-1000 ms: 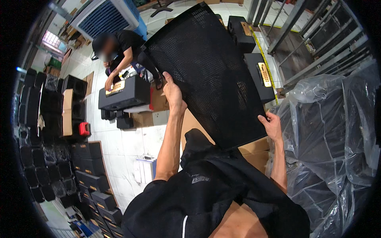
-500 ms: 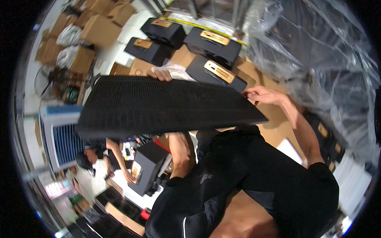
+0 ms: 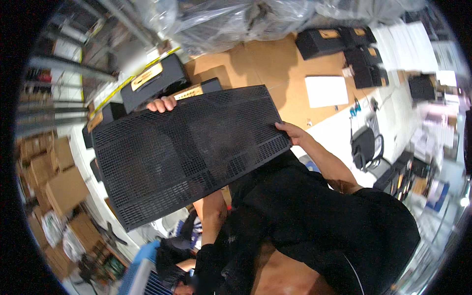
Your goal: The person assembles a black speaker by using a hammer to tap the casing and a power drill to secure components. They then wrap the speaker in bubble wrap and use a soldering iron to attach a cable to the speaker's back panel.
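Observation:
A large rectangular black mesh grille (image 3: 196, 147) is held up in front of me, its perforated face turned toward me and its right side higher than its left. My left hand (image 3: 162, 104) reaches beneath it, fingers curled over the far long edge; the palm is hidden behind the mesh. At the right short edge, my right hand (image 3: 291, 133) pinches the rim, thumb on the face. Just beyond the far edge sit black boxes with gold panels, one box (image 3: 169, 81) near my left fingers and another (image 3: 216, 85) partly covered by the grille.
Brown sheeting (image 3: 260, 64) covers the work surface, with a white rectangular sheet (image 3: 326, 91) on it. More black boxes (image 3: 319, 44) stand far right, near a black chair (image 3: 365, 147). Cartons (image 3: 66, 189) are piled at left. Another person (image 3: 172, 263) is at the lower left.
My view has swung to the right. The grille has tipped so that its face shows more fully, and my right hand has moved from its far right corner to a grip on the right edge.

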`<move>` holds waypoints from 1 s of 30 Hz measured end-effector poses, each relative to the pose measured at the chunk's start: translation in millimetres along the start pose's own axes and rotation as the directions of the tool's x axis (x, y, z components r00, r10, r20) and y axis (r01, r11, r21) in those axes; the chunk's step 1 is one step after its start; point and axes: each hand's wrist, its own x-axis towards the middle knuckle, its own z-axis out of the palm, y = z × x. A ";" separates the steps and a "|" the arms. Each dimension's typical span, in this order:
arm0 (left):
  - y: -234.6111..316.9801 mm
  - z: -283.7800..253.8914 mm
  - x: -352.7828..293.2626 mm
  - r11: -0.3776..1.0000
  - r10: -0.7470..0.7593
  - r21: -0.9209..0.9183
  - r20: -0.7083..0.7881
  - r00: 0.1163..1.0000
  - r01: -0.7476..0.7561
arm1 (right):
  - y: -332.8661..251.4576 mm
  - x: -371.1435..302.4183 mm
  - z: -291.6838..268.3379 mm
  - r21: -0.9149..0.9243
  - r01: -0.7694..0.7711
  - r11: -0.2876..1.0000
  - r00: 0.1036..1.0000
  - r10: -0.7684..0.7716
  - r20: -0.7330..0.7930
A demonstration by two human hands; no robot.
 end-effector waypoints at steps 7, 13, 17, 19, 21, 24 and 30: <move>-121.2 -8.4 -138.0 0.518 -0.078 0.147 -0.973 0.217 0.843 | 26.3 -105.5 -43.7 0.243 0.516 0.821 0.822 -0.396 -0.408; -134.5 110.7 -378.1 -0.872 -0.166 -0.087 -0.873 -0.458 0.482 | 19.0 -49.1 -140.7 0.409 0.628 0.662 0.745 -0.360 -0.562; -126.1 193.3 -292.3 -0.739 -0.099 -0.198 -0.914 -0.394 0.644 | -5.6 84.1 -230.0 0.400 0.718 0.570 0.655 -0.358 -0.665; -131.1 214.1 -273.4 -0.583 0.016 -0.336 -0.915 -0.403 0.739 | -3.4 158.8 -294.1 0.454 0.717 0.530 0.651 -0.275 -0.707; -146.2 231.5 -262.4 -0.596 0.164 -0.481 -0.857 -0.488 0.644 | -5.2 209.3 -337.9 0.481 0.733 0.481 0.660 -0.330 -0.675; -176.4 252.7 -234.3 -0.504 0.247 -0.586 -0.801 -0.545 0.634 | 26.5 245.8 -383.1 0.536 0.700 0.472 0.699 -0.297 -0.651; -196.8 254.0 -257.3 -0.492 0.317 -0.698 -0.701 -0.639 0.520 | 90.8 290.1 -422.3 0.599 0.635 0.488 0.750 -0.201 -0.631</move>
